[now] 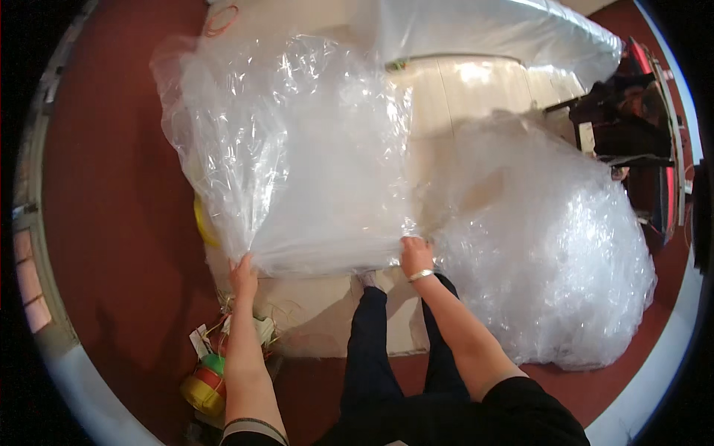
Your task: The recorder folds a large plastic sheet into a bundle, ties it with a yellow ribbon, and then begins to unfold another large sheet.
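A large clear plastic sheet spreads out in front of me, its near edge drawn fairly straight between my two hands. At the near left corner, my left hand is closed on the gathered edge. My right hand grips the near right corner, with a pale bracelet around that wrist. Wrinkled, shiny folds run along the sheet's left side, while its middle lies smoother. The fingertips of both hands are partly hidden in the plastic.
A big crumpled heap of clear plastic lies at the right. Plastic covers a long shape at the far side. Beige tiles border red floor. Yellow and red spools stand by my left forearm. Dark furniture is far right.
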